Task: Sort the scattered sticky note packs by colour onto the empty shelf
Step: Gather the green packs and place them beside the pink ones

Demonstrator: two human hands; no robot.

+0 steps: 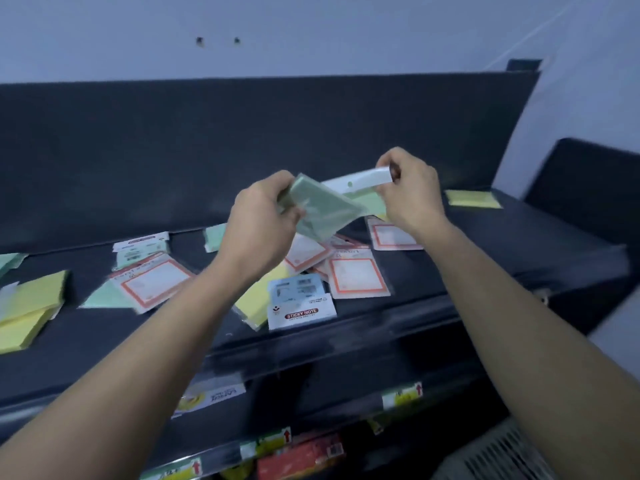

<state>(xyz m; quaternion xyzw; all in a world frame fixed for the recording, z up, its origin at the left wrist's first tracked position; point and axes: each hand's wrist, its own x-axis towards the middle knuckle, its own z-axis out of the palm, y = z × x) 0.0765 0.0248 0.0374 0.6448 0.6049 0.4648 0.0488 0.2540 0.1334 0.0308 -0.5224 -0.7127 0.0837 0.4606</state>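
Green pack [322, 211] is held in the air above the middle of the dark shelf [502, 244], between both hands, tilted. It is a pale sage-green square pad in a glossy clear sleeve. A white header strip [360, 178] with a round hang hole sits at its upper right edge. Left hand [263, 220]: fingers curled round the pack's left corner, thumb on the near face. Right hand [410, 192]: thumb and fingertips pinched together on the end of the header strip. One pack or two overlapped: cannot tell, blurred. Loose on the shelf below are orange-bordered white packs [356, 275], a blue pack [301, 301] printed STICKY NOTE, yellow packs [31, 306] far left, mint packs [104, 297], and a lone yellow pack [472, 199] far right.
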